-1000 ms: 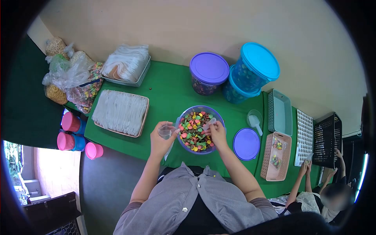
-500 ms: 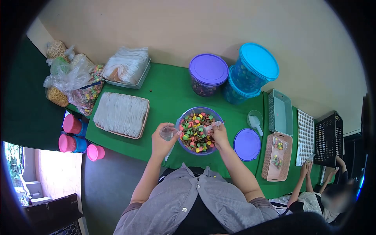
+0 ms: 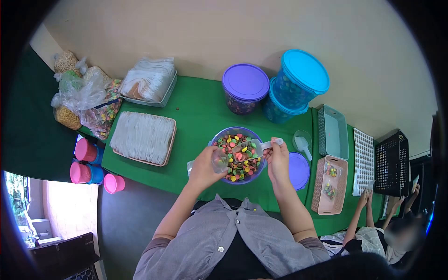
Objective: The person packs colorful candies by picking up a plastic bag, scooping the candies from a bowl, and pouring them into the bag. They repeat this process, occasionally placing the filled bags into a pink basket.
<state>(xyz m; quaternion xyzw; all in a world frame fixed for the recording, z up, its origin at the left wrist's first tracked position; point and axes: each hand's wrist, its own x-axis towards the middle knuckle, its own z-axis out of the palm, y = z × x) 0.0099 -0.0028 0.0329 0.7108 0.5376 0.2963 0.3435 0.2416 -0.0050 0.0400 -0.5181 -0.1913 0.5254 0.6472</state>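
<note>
Colourful candies [image 3: 240, 173] fill a round purple tub [image 3: 259, 176] in front of me on the green table. My right hand [image 3: 278, 158] grips the handle of a clear scoop [image 3: 247, 151], which is loaded with candies and held over the tub. My left hand [image 3: 205, 168] is wrapped round a clear cup [image 3: 219, 161] at the tub's left edge. Some candies show through the cup's wall. A piece of clear plastic [image 3: 189, 168] sticks out on the far side of my left hand.
Baskets of plastic bags [image 3: 143, 137] stand left. Purple [image 3: 245, 86] and blue [image 3: 303, 77] lidded tubs stand behind. Right are a purple lid [image 3: 298, 171], a second scoop [image 3: 304, 145], a pink basket [image 3: 317, 207], a teal basket [image 3: 337, 133], a black crate [image 3: 392, 163] and co-workers' hands [image 3: 364, 199].
My right hand has lifted the scoop up out of the candies, now full, and moved to the right. The cup in my left hand has turned and come to the tub's edge.
</note>
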